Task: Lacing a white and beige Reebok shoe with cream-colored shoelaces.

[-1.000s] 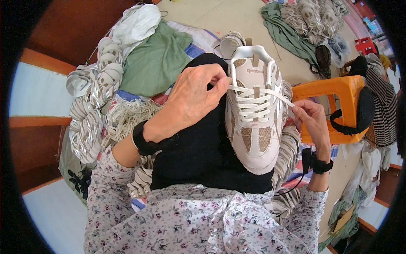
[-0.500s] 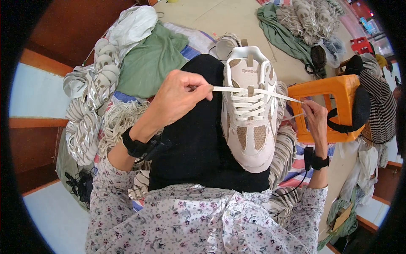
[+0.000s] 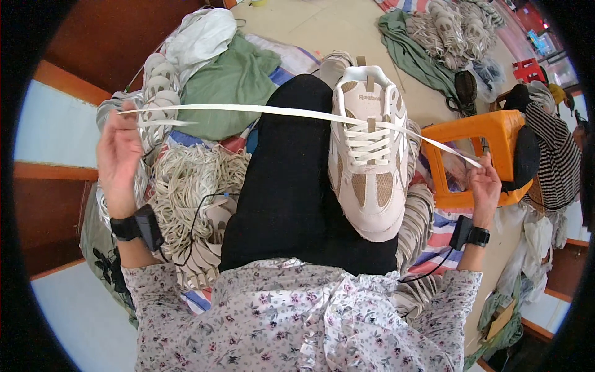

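Note:
A cream and tan sneaker (image 3: 369, 208) rests on the black cloth (image 3: 285, 186) over my lap, toe toward me and tongue away. Its white shoelace (image 3: 248, 108) crisscrosses up the front. My left hand (image 3: 121, 155), blurred, is far out to the left and pinches one long end of the lace, drawn nearly straight across. Out to the right, beside the orange stool, my right hand (image 3: 484, 183) pinches the other end between thumb and fingers. Both ends are off the shoe's surface.
Left of my lap lies a heap of loose laces (image 3: 186, 180), beside stacked shoe uppers (image 3: 162, 77) and a green cloth (image 3: 229, 93). An orange stool (image 3: 508, 149) stands at the right. More uppers (image 3: 415, 229) line its near side. A person in a striped top (image 3: 558, 164) sits beyond.
My left hand has swung far left, pulling out a long length of lace. My right hand has moved slightly right and down. The sneaker has shifted a little.

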{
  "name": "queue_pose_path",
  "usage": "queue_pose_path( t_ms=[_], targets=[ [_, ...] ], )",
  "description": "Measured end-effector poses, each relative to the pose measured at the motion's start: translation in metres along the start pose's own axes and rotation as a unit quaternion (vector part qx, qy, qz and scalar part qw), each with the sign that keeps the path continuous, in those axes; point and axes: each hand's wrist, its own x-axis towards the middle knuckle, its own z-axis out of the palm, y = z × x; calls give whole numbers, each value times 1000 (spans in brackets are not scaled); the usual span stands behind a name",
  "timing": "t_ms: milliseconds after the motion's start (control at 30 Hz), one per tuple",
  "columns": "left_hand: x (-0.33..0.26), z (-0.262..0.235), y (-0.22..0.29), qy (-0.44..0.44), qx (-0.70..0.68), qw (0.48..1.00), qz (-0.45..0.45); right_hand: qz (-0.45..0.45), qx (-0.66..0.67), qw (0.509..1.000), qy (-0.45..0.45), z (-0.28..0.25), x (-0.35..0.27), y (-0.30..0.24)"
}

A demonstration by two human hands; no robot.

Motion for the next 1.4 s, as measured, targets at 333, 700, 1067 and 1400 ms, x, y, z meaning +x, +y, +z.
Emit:
queue_pose_path(
  t_ms=[333,700,1067,1400],
  targets=[
    [-57,-12,121,31,-118,982,147,-104,-98,982,125,-112,-2,-76],
    [-18,57,42,14,329,906,268,-89,-418,904,-8,8,-48,16],
    [49,130,-218,-140,521,840,57,-99,-454,847,-257,187,-74,127],
    [44,140,-228,-221,558,798,-49,-13,-511,819,-260,196,-78,116]
  ],
)
